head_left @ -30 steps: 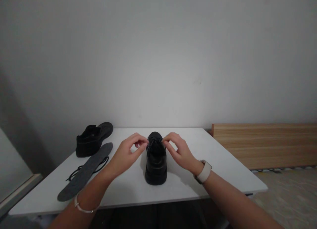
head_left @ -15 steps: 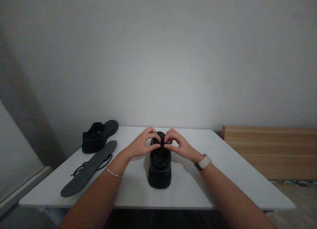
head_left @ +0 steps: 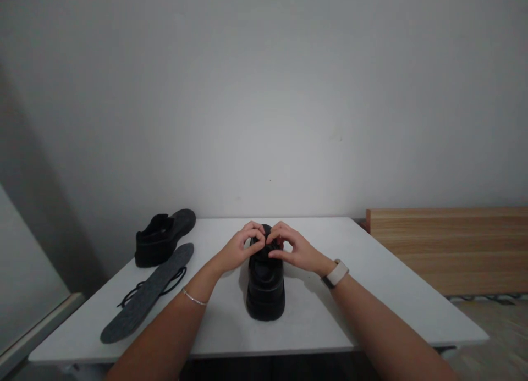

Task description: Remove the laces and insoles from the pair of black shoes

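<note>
A black shoe stands on the white table with its heel toward me. My left hand and my right hand meet over the front of the shoe, fingers pinched together on its black laces. The fingertips touch each other above the lacing, and the laces themselves are mostly hidden under them. A thin bracelet is on my left wrist and a pale watch band on my right.
A second black shoe lies at the table's far left. A grey insole lies in front of it over a loose black lace. A wooden board leans at the right. The wall stands right behind the table.
Both hands have drawn together from either side of the shoe and now pinch close over the laces. The view has shifted slightly.
</note>
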Action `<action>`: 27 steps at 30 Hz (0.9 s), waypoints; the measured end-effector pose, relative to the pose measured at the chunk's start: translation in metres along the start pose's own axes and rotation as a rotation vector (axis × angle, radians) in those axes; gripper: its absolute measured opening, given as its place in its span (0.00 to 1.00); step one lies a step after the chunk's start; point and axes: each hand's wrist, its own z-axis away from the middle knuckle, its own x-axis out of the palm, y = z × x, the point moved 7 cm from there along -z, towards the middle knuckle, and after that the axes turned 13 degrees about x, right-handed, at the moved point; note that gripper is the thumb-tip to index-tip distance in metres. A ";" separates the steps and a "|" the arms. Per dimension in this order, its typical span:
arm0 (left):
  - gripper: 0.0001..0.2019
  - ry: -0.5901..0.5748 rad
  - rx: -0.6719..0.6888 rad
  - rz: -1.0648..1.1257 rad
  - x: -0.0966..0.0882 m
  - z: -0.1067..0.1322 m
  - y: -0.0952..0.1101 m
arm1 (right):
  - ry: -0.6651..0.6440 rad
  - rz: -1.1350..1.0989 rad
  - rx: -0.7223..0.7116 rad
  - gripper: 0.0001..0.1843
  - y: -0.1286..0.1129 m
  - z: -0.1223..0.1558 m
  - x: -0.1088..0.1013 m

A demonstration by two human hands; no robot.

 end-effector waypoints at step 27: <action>0.32 0.402 -0.178 0.411 -0.029 0.013 -0.022 | 0.271 -0.713 0.345 0.21 0.067 -0.004 -0.017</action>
